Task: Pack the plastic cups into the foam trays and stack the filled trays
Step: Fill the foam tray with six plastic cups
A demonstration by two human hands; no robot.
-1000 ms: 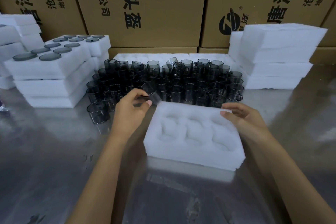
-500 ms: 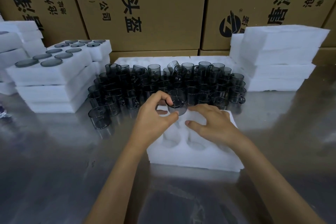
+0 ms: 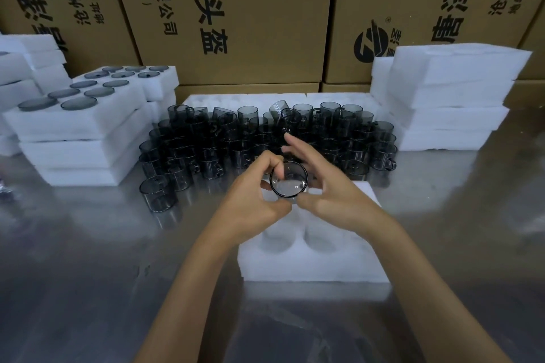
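At far left, filled trays (image 3: 79,115) sit stacked. Your left hand (image 3: 253,200) curls thumb and fingers around the cup (image 3: 289,180), held over the far edge of the empty tray (image 3: 312,247) on the tabletop (image 3: 88,274). The cup looks light, stiff and slick; grip its wall, not the handle. Your right hand (image 3: 333,194) steadies it, thumb at the rim, fingers spread loosely.

The middle cardboard box (image 3: 236,9) bears rotated black print "有限公司", "(西区)" and "P头盔"; the right cardboard box (image 3: 427,9) carries a round logo and "沧州".
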